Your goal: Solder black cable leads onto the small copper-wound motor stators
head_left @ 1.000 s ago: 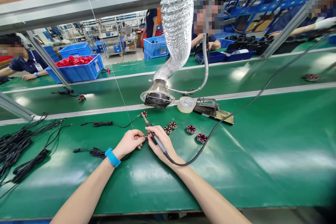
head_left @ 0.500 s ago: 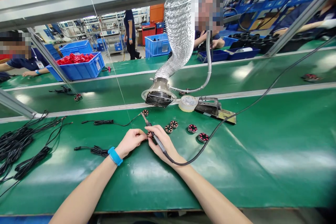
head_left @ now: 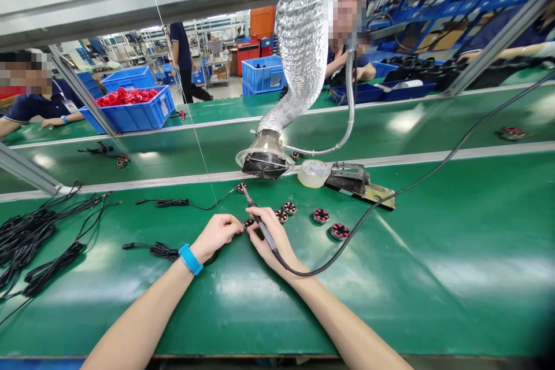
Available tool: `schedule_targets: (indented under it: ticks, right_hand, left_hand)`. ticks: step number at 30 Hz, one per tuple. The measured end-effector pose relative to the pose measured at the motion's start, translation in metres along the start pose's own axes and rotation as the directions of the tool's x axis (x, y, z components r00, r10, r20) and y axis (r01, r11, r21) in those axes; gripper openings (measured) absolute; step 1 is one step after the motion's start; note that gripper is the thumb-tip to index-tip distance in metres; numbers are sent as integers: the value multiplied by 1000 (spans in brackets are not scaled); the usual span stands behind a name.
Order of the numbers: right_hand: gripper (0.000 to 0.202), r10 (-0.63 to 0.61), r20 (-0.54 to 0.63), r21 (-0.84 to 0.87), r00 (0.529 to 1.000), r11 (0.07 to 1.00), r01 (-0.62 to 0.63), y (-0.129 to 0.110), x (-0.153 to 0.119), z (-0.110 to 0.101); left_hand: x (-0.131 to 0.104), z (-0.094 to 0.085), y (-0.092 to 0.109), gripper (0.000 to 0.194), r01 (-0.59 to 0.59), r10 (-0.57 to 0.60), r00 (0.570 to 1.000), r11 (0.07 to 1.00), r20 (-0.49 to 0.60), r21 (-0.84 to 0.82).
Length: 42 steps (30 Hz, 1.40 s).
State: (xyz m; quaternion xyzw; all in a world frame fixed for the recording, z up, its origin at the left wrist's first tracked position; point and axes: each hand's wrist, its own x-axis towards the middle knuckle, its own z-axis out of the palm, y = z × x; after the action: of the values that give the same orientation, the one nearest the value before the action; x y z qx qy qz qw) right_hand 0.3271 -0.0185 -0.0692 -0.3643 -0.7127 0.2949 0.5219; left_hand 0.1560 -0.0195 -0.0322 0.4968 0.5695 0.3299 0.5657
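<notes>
My left hand point(head_left: 220, 232), with a blue wristband point(head_left: 191, 259), pinches what looks like the thin wire end of a black cable point(head_left: 163, 250); the cable runs under that wrist. My right hand point(head_left: 272, 237) is closed around a soldering iron point(head_left: 265, 231), its tip pointing up and away. Between the fingertips of both hands sits a small round motor stator point(head_left: 248, 224), partly hidden, with the right fingers against it. Beyond the iron's tip lies another stator point(head_left: 241, 188), joined to a second cable point(head_left: 172, 203). Further copper-coloured stators point(head_left: 290, 208) rest right of my hand.
A fume duct point(head_left: 264, 156) hangs over the green bench point(head_left: 390, 300). Behind the stators are a tape roll point(head_left: 314, 174) and a metal holder point(head_left: 362, 185). Red-topped stators point(head_left: 339, 231) sit right, a cable pile point(head_left: 26, 237) left. The iron's cord crosses the right side. Co-workers are beyond.
My hands stay close together; the right has shifted slightly right with the iron, showing more of the stator between them. In the background a walking person has moved left.
</notes>
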Motion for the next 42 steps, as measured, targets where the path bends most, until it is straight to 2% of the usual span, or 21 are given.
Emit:
schedule_targets:
  ticks: [4,8,13,17,24,30,32,36,38,42]
  right_hand:
    - [50,29,-35,18,999,999,-29,6,1,6]
    - [55,30,-1,44,1000,999,-30,7,0,4]
    - [59,14,-3,-24,1000,1000,-14,7,-2,-2]
    - [63,13,9,-65,1000,998,-13,14,-3,-3]
    - [60,1,39,-33,999,999,0,24,-3,0]
    - [60,4,27,-22,1000,1000,-3,14,0,-3]
    - [52,42,-20,-3,999,999,-42,5,1,-7]
    - [15,129,-257,21,958,991,-128,-11,3,-17]
    - [22,110,-335,17,936,994,-111,-15,1,-21]
    - [31,25,-382,-4,924,1000,-29,-15,-4,-24]
  left_hand:
    - [1,-1,-2,19,4,-4,1000,1000,12,6]
    - [1,-2,-3,19,-1,1,1000,1000,16,6]
    - [1,-3,-2,20,2,-3,1000,1000,22,13]
    - [0,-4,-1,24,-2,1,999,999,33,44]
    - [-2,-3,1,25,-9,5,999,997,49,80]
    - [-2,-1,0,24,-2,0,1000,997,25,73]
    - [-1,-1,-2,26,-2,1,1000,998,16,67]
    - [1,-1,-7,25,6,-6,1000,998,2,59]
    - [2,-1,-10,24,8,-8,1000,998,-2,61]
    - [1,-1,-9,22,-2,2,1000,998,-1,70]
